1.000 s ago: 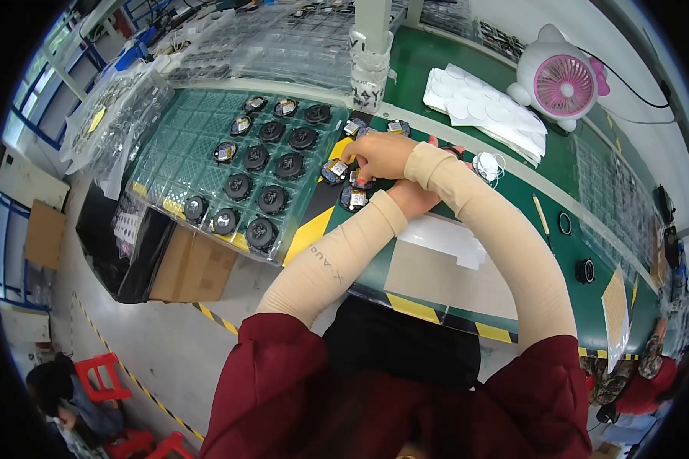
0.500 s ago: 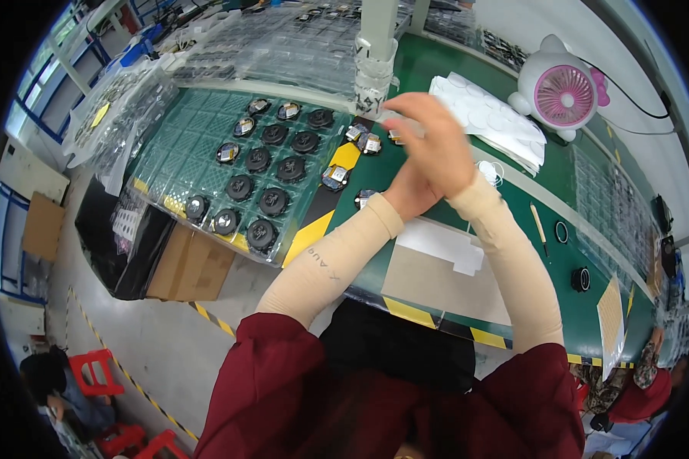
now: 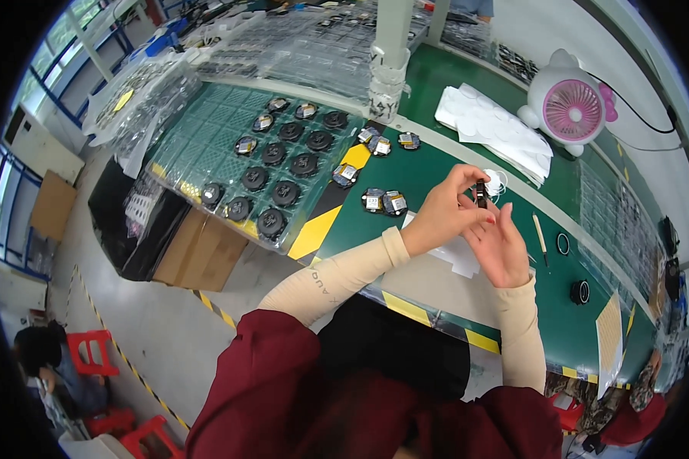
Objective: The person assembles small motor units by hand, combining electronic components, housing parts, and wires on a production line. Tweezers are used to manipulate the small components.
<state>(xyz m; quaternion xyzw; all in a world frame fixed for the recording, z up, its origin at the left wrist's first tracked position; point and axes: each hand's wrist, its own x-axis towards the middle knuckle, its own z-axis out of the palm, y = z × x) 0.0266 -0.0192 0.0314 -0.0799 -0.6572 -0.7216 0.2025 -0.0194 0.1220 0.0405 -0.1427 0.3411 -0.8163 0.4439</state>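
Between the thumb and fingertips of my left hand (image 3: 445, 210) is a small dark round module (image 3: 481, 194), held on edge above the green mat. My right hand (image 3: 501, 249) is just below and to the right of it, palm turned up and fingers apart, partly behind my left fingers. Left of my hands lie a pair of loose round modules with silver labels (image 3: 395, 203). Another such module (image 3: 409, 141) lies farther back. Under my forearms, a white sheet (image 3: 461, 257) rests on a grey-brown board (image 3: 448, 287).
At left, a clear tray (image 3: 199, 138) bears several black round modules (image 3: 285, 193). A white post (image 3: 390, 61) stands behind, near white sheets (image 3: 497, 134) and a pink-white fan (image 3: 570, 107). To the right lie a thin pale-handled tool (image 3: 540, 229) and black rings (image 3: 563, 243).
My crossed hands have come apart and moved right and nearer. A dark round module now shows in my left fingers. My right hand has lowered below it, and the view has shifted slightly.
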